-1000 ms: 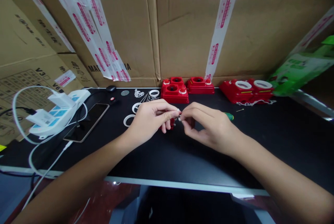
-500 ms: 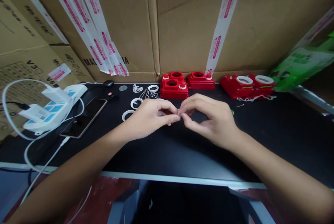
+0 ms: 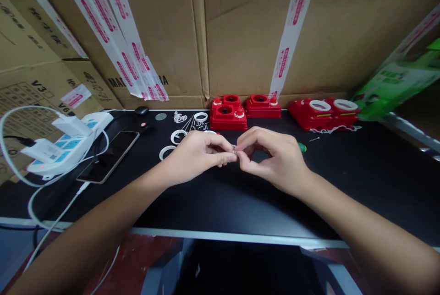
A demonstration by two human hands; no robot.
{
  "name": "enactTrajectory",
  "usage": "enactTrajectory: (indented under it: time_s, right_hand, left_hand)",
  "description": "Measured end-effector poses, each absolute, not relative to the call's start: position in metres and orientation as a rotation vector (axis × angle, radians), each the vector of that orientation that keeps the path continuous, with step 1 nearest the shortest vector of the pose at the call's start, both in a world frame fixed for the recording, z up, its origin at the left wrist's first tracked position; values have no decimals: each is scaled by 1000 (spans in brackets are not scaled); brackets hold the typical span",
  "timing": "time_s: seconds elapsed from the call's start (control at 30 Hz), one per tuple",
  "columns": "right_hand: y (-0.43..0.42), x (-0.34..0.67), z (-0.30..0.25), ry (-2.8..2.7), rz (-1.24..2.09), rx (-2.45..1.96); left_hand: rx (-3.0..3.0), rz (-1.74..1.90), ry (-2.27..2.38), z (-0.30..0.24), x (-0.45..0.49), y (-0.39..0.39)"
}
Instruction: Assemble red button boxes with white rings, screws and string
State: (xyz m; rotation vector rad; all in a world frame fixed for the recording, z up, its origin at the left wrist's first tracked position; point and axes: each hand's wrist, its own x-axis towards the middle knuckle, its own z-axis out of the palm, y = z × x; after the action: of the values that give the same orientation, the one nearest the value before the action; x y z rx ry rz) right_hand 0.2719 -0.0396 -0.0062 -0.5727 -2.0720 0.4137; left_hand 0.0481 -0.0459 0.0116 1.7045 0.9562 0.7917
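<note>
My left hand (image 3: 197, 155) and my right hand (image 3: 277, 157) meet above the middle of the black table, thumb and forefinger pinched on each. Between the fingertips is something tiny, too small to name. A bit of red shows under my left fingers, mostly hidden. Beyond my right hand the green end of a tool (image 3: 302, 147) sticks out, its rest covered by the hand. Left of my left hand lie white rings (image 3: 167, 152), with small screws (image 3: 200, 126) scattered behind. Red housings (image 3: 228, 122) with round openings stand just past my fingers.
More red housings with white rings (image 3: 319, 106) sit at the back right beside a green bottle (image 3: 388, 89). At left are a phone (image 3: 108, 156) and a white power strip (image 3: 68, 144) with looping cables. Cardboard boxes (image 3: 165, 24) wall off the back.
The view has shifted slightly. More of the green tool end now shows beside my right hand. Both hands keep their pinch, fingertips together, with only small finger movement.
</note>
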Motion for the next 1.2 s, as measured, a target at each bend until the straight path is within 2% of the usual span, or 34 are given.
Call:
enactTrajectory:
  time_s: [0.37,0.67,1.0,1.2]
  right_hand:
    - [-43,276,0,-2189,164,-583]
    - [-40,274,1,-2083,459,-686]
    - [-39,273,-5,-2080,241,-582]
    - [-39,276,-1,-2083,463,-552]
  left_hand:
    - [1822,772,944,16,50,-48]
    - [1834,748,907,19,48,-47]
    - [1667,824,931,16,51,-47]
    - [1658,909,984,13,53,-48]
